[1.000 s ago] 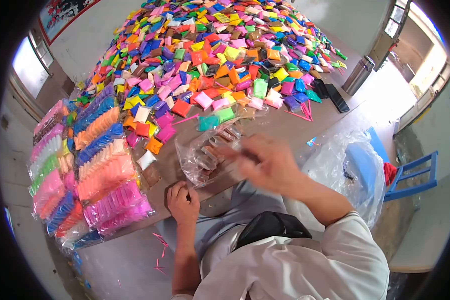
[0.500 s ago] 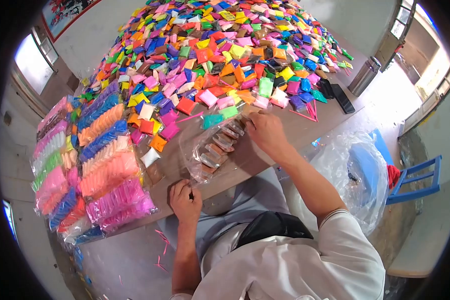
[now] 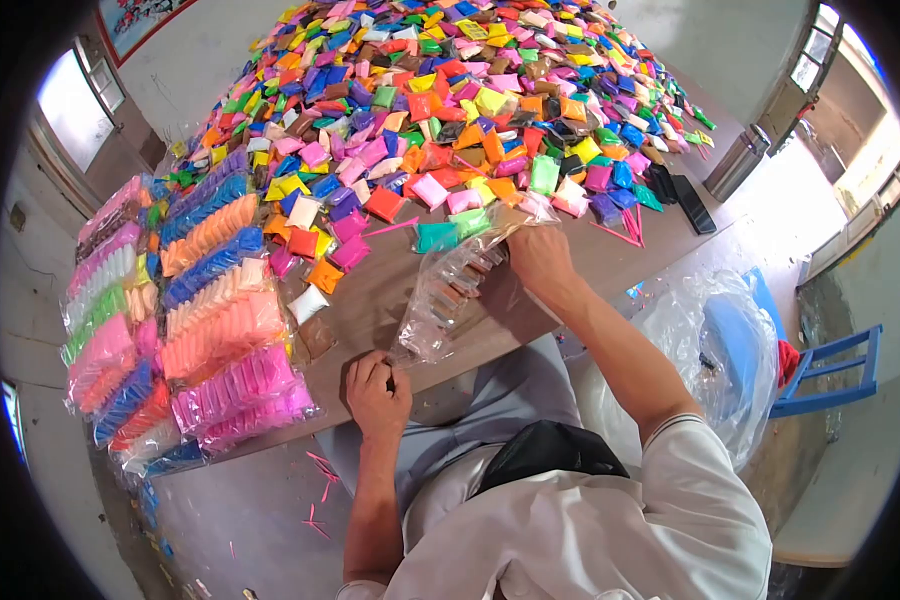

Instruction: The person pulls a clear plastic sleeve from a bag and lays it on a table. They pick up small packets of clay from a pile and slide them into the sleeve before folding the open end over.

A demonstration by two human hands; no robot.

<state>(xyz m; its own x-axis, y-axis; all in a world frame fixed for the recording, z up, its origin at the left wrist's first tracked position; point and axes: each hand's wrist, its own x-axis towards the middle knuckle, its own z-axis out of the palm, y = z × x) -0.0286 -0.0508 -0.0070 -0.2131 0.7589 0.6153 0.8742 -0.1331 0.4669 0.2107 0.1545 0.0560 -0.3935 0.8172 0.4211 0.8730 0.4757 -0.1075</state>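
A clear plastic bag (image 3: 432,325) with a row of brown packets (image 3: 460,290) in it lies slanted across the front of the table. My right hand (image 3: 540,255) is closed on the bag's upper right end. At the table's front edge, my left hand (image 3: 378,392) is curled beside the bag's lower corner; what its fingers hold, if anything, is hidden. A single brown packet (image 3: 316,338) and a white packet (image 3: 308,304) lie to the left of the bag. Teal and green packets (image 3: 437,237) sit just behind it.
A large heap of colourful packets (image 3: 440,110) covers the table's back. Filled clear bags (image 3: 220,330) are stacked at left. A phone (image 3: 693,205) and a steel flask (image 3: 738,165) stand right, above a big plastic sack (image 3: 710,340) and a blue chair (image 3: 830,370).
The bag's right end has shifted slightly right with my right hand, and the bag looks more stretched out. My left hand stays near the table edge, now a little apart from the bag's corner.
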